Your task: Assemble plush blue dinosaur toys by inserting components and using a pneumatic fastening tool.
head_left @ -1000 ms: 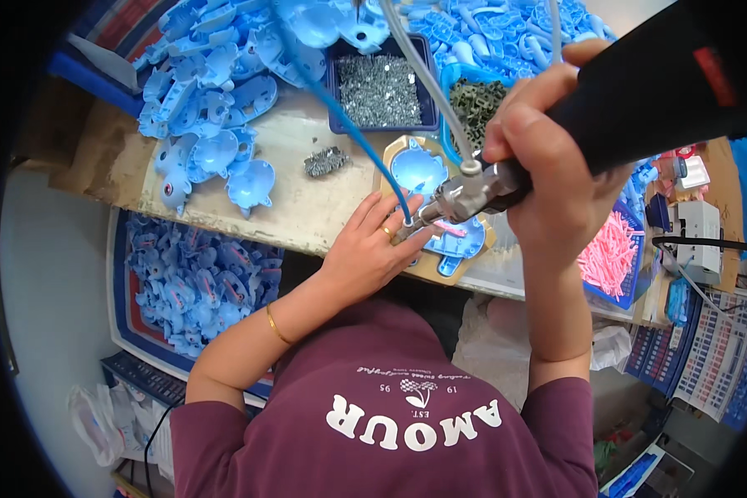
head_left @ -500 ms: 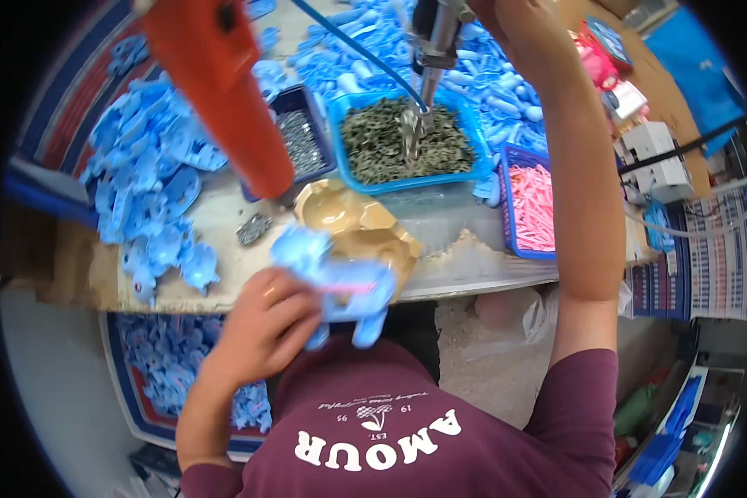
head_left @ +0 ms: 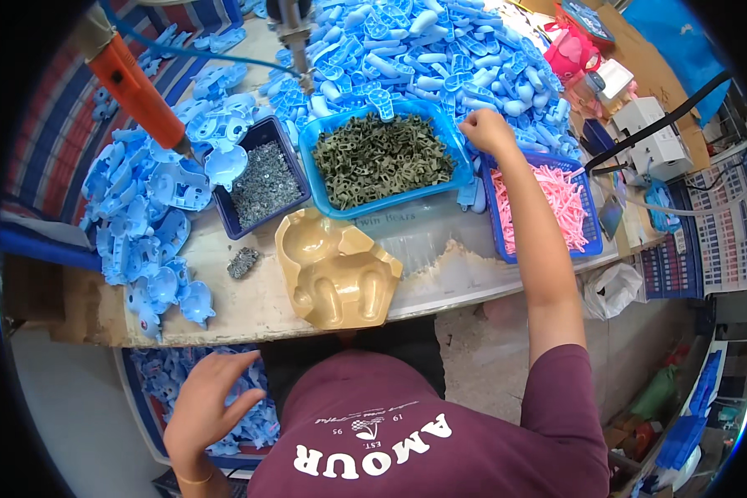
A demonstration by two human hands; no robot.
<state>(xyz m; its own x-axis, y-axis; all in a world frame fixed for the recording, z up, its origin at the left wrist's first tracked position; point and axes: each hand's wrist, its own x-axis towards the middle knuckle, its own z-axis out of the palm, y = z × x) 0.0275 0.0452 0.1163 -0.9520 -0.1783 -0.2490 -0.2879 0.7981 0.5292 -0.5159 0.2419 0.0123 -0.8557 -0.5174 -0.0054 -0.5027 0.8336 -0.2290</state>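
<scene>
My left hand (head_left: 212, 402), thumb and fingers apart and holding nothing, hovers over a bin of light-blue plastic pieces (head_left: 153, 369) below the table's front edge. My right hand (head_left: 487, 131) reaches across the table to the right end of a light-blue tray (head_left: 315, 187) of dark green small parts (head_left: 382, 158). Its fingers are curled together; whatever they may hold cannot be made out. Beneath my right forearm stands a blue basket (head_left: 593, 247) of pink sticks (head_left: 548, 207). A tan moulded holder (head_left: 340, 274) with hollows lies bare near the front edge.
An orange power screwdriver (head_left: 137, 87) hangs at the left over blue shell pieces (head_left: 166, 187). Beside it is a dark tray (head_left: 303, 197) of screws (head_left: 266, 183); a small screw heap (head_left: 242, 262) lies nearer. A metal tool (head_left: 295, 37) hangs before a large blue pile (head_left: 440, 58).
The blue plastic piece has left my left hand, which moved down over the bin and opened. My right hand came down from beside the metal tool. Both hanging tools swung up and left.
</scene>
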